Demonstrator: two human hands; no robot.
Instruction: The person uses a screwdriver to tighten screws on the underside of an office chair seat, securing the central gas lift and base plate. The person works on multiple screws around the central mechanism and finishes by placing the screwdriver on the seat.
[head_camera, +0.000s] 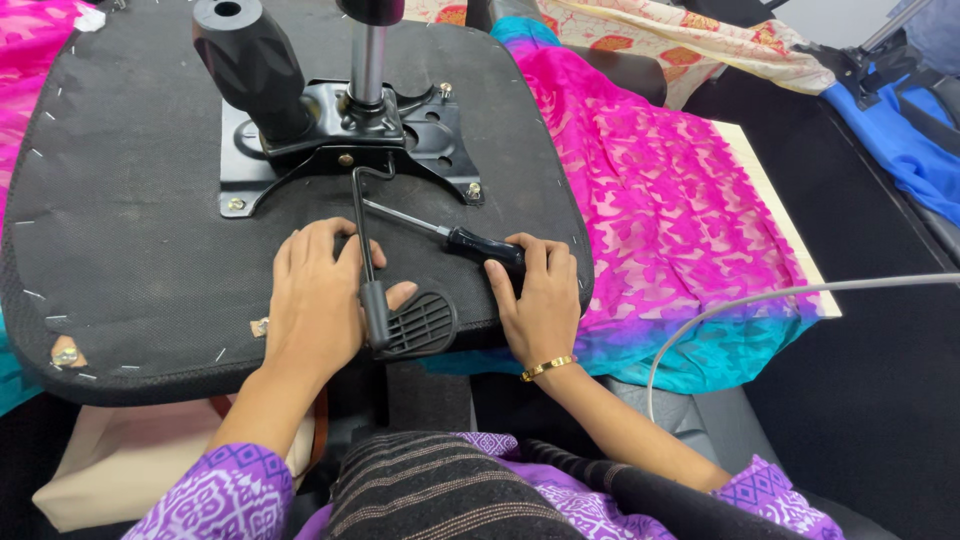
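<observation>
Left hand (315, 300): bare, no jewellery. Right hand (540, 300): thin gold bangle (547, 368) at the wrist. Both sleeves (225, 495) short, purple with white geometric print. Dark scarf (430, 495) with fine brown stripes, near centre.

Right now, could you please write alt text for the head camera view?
An upturned office chair seat; the left hand lies flat beside its lever, the right hand touches a screwdriver. Pink fabric lies alongside.

seat underside (130, 200) black, bracket (330, 150) black too; cloth (670, 200) hot pink fading to teal edge; sleeves (215, 495) purple-white print; bangle (547, 368) gold; screwdriver (470, 243) handle black
</observation>
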